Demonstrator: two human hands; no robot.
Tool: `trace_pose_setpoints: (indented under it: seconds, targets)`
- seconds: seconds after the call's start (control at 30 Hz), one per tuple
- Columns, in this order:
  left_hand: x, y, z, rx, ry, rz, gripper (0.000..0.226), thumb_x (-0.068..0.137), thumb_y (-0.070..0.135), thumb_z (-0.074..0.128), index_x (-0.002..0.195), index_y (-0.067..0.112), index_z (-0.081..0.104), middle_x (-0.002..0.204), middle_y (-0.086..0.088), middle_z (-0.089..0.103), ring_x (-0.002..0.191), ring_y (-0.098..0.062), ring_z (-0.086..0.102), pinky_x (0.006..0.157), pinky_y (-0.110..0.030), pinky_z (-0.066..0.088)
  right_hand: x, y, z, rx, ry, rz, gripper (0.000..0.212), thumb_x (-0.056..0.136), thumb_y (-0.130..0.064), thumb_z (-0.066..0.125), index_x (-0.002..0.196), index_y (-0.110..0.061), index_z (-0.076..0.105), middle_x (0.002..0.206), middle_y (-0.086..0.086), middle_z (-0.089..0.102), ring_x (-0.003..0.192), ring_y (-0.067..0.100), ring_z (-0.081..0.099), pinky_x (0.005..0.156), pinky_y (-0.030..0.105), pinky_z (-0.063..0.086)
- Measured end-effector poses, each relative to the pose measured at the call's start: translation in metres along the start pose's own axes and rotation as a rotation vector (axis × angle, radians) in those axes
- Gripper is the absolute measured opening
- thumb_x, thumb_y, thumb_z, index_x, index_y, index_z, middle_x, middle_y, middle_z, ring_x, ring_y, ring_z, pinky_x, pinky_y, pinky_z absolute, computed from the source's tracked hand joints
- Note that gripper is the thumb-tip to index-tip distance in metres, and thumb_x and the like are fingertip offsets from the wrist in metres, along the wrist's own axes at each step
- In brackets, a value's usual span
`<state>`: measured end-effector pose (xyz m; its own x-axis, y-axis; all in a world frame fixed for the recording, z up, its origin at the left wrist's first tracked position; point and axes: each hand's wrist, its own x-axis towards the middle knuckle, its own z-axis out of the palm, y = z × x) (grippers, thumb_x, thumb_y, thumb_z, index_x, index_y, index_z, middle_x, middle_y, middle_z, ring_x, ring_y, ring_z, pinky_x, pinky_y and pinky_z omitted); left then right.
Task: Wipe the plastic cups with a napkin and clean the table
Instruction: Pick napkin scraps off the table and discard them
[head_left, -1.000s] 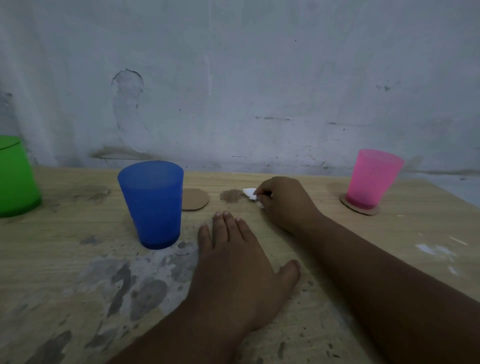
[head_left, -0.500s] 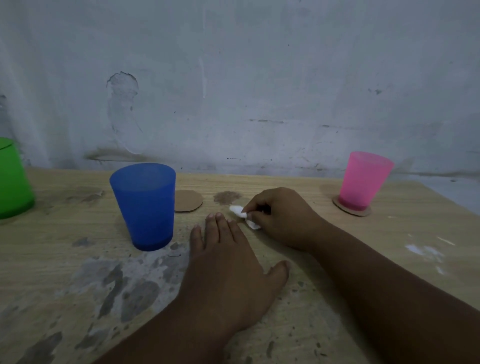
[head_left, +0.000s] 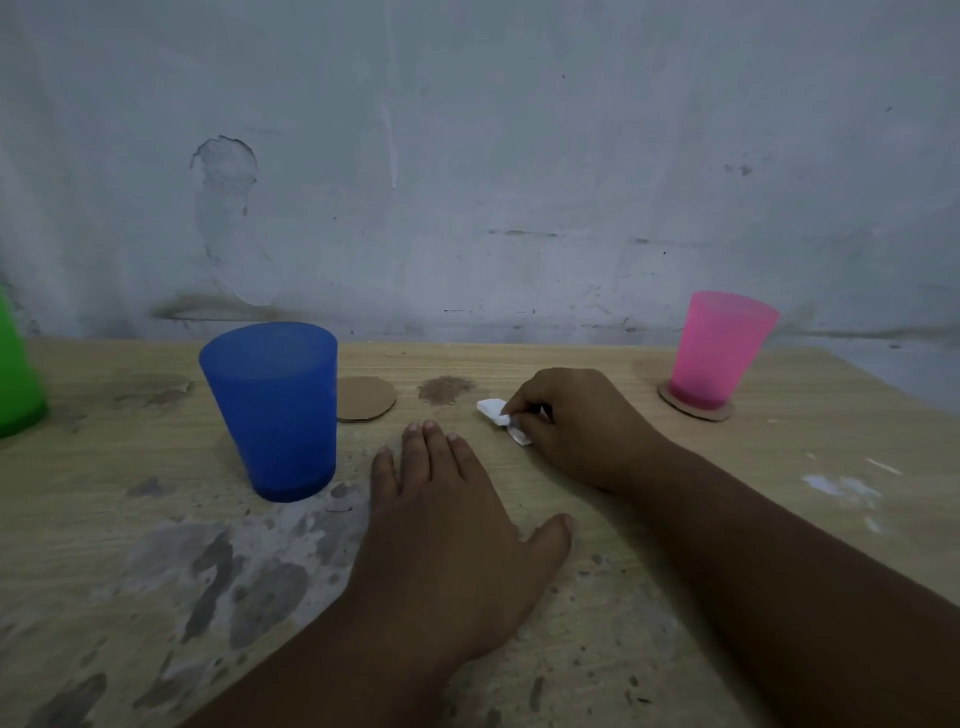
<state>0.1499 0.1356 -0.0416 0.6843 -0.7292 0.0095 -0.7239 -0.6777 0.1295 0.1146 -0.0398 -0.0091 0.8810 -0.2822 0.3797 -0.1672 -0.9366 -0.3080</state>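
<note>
We see the right hand pinching a small folded white paper napkin on the worn wooden table, just right of a brown smudge. Its fingers are curled and hide much of the napkin. The left hand lies flat, fingers straight. A translucent blue plastic cup stands beside a bare round cardboard coaster. A translucent pink plastic cup sits on a second cardboard coaster. A green plastic cup is cut off at the left edge.

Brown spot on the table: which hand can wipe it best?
Right, probably. The right hand pinches the napkin just beside the spot, while the left hand lies flat on the table, holding nothing.
</note>
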Motion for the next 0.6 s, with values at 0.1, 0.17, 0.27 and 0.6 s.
trace_pose_setpoints:
  seconds: [0.1, 0.17, 0.27, 0.6]
  targets:
    - [-0.001, 0.001, -0.001, -0.009, -0.002, -0.003, 0.125, 0.067, 0.093, 0.001, 0.157, 0.007, -0.012, 0.166, -0.015, -0.018, 0.152, -0.029, -0.018, 0.122, -0.052, -0.008, 0.005, 0.013, -0.006, -0.025, 0.035, 0.154, 0.016, 0.081, -0.013, 0.063, 0.075, -0.02, 0.076, 0.087, -0.006, 0.072, 0.081, 0.01, 0.061, 0.073, 0.024, 0.046]
    - [0.0, 0.001, -0.001, -0.009, -0.003, -0.003, 0.125, 0.067, 0.093, 0.002, 0.156, 0.007, -0.013, 0.166, -0.015, -0.018, 0.152, -0.029, -0.018, 0.122, -0.051, -0.009, 0.01, 0.016, -0.006, -0.065, 0.051, 0.259, 0.019, 0.081, -0.012, 0.06, 0.067, -0.021, 0.071, 0.086, -0.001, 0.073, 0.084, 0.016, 0.064, 0.075, 0.032, 0.05]
    - [0.0, 0.002, -0.001, -0.004, -0.013, -0.002, 0.126, 0.066, 0.093, 0.001, 0.156, 0.007, -0.012, 0.166, -0.015, -0.018, 0.152, -0.03, -0.018, 0.122, -0.052, -0.008, 0.017, 0.008, 0.001, -0.077, 0.055, 0.295, 0.015, 0.082, -0.012, 0.062, 0.079, -0.019, 0.075, 0.093, 0.003, 0.074, 0.087, 0.019, 0.065, 0.074, 0.028, 0.048]
    - [0.001, 0.002, -0.001, 0.01, -0.009, 0.0, 0.125, 0.067, 0.093, 0.002, 0.156, 0.006, -0.011, 0.166, -0.016, -0.016, 0.152, -0.031, -0.016, 0.122, -0.053, -0.007, 0.014, 0.0, -0.002, -0.05, -0.001, 0.227, 0.017, 0.081, -0.011, 0.062, 0.071, -0.019, 0.072, 0.091, 0.003, 0.075, 0.086, 0.018, 0.065, 0.076, 0.03, 0.05]
